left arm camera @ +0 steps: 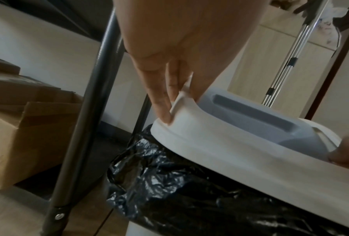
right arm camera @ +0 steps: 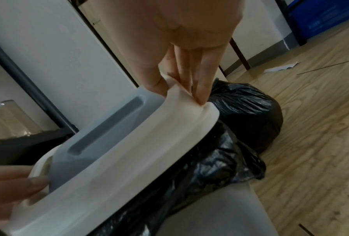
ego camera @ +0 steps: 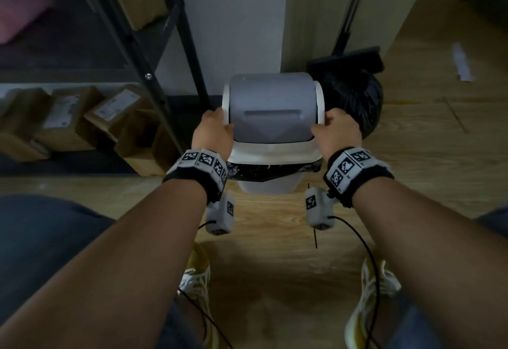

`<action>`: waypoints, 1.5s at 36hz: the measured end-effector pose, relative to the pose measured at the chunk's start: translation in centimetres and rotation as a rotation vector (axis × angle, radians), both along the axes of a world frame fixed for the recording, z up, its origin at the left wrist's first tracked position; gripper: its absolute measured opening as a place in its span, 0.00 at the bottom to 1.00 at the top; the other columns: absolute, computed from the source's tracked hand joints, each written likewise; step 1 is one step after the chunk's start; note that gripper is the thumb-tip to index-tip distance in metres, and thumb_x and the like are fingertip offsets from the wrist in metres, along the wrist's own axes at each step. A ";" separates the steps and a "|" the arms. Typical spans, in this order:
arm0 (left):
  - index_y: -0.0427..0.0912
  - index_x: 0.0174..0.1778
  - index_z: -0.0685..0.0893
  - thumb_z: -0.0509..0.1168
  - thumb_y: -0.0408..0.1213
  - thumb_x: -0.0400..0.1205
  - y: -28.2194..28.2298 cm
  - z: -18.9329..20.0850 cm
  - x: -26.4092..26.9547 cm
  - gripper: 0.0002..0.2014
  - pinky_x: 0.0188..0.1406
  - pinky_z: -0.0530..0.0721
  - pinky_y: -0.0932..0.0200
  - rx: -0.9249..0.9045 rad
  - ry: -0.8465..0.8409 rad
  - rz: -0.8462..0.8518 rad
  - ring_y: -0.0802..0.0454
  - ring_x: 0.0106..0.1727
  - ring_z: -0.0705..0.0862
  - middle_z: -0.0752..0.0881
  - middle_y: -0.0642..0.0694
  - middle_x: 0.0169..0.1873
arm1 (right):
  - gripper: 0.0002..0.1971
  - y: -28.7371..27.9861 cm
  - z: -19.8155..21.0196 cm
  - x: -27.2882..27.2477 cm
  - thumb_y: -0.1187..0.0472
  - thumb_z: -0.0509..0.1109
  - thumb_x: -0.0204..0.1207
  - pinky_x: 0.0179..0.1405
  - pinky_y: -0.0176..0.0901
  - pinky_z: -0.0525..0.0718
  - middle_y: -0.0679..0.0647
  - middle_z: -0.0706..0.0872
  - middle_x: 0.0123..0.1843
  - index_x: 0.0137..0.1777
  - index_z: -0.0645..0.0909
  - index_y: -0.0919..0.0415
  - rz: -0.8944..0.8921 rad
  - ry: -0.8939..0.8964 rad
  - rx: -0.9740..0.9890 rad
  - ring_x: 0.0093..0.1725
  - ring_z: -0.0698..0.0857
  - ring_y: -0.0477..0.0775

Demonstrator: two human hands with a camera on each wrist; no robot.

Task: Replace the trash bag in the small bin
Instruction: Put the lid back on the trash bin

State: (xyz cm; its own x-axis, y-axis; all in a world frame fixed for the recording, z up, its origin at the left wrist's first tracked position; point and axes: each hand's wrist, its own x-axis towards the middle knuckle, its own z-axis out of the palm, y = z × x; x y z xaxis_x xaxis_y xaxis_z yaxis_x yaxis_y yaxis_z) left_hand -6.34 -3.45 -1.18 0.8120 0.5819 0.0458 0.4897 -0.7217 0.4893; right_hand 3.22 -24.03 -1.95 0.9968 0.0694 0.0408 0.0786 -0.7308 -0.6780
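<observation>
A small white bin stands on the wood floor with a black trash bag folded over its rim. On top sits a white lid frame with a grey swing flap. My left hand grips the lid's left edge, thumb on top and fingers down the outside. At the lid's right edge my right hand holds it the same way, fingers pressed on the rim. The bag's black plastic bunches out under the lid.
A full, tied black trash bag sits on the floor right of the bin, also in the right wrist view. A black metal shelf leg and cardboard boxes stand left. A mop pole leans behind. My shoes are below.
</observation>
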 end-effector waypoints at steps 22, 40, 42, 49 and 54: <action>0.33 0.76 0.66 0.47 0.35 0.89 -1.2 -2.3 -0.8 0.20 0.63 0.80 0.48 -0.248 0.267 0.122 0.35 0.65 0.80 0.72 0.30 0.68 | 0.16 0.0 -2.5 0.0 0.58 0.60 0.80 0.46 0.45 0.77 0.61 0.87 0.55 0.64 0.77 0.62 0.045 0.131 -0.027 0.55 0.84 0.64; 0.31 0.68 0.74 0.51 0.47 0.88 -1.4 -2.3 -0.7 0.23 0.64 0.77 0.44 -0.188 0.281 0.089 0.33 0.65 0.80 0.81 0.31 0.64 | 0.22 -0.4 -3.4 -0.6 0.51 0.56 0.83 0.58 0.53 0.80 0.62 0.85 0.60 0.76 0.69 0.52 0.106 0.171 -0.027 0.58 0.83 0.65; 0.32 0.69 0.74 0.52 0.48 0.88 -1.4 -2.4 -0.7 0.23 0.63 0.78 0.45 -0.189 0.274 0.105 0.33 0.65 0.80 0.81 0.31 0.64 | 0.22 -0.4 -3.2 -0.7 0.51 0.57 0.83 0.58 0.51 0.79 0.61 0.84 0.61 0.76 0.69 0.53 0.110 0.187 -0.009 0.60 0.83 0.64; 0.43 0.82 0.56 0.64 0.40 0.82 -3.3 -2.6 -1.9 0.34 0.75 0.74 0.43 0.104 0.013 0.070 0.38 0.80 0.63 0.61 0.37 0.80 | 0.25 -0.2 -3.2 -1.7 0.55 0.66 0.79 0.54 0.44 0.75 0.63 0.74 0.68 0.75 0.69 0.58 0.038 0.180 0.039 0.61 0.79 0.64; 0.43 0.77 0.69 0.61 0.39 0.82 -4.5 -2.6 -2.1 0.25 0.79 0.68 0.43 0.289 -0.036 -0.122 0.41 0.81 0.62 0.64 0.41 0.79 | 0.26 0.1 -2.8 -2.3 0.59 0.69 0.77 0.56 0.51 0.80 0.63 0.73 0.68 0.74 0.67 0.60 0.056 0.089 0.013 0.61 0.80 0.65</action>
State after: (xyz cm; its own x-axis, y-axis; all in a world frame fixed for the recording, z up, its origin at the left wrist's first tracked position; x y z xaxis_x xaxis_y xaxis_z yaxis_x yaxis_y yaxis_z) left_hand -8.42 -7.94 -3.73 0.8697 0.4390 0.2254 0.3771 -0.8858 0.2704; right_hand 0.93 -23.90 -4.80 0.9910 0.1257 -0.0460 0.0589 -0.7180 -0.6936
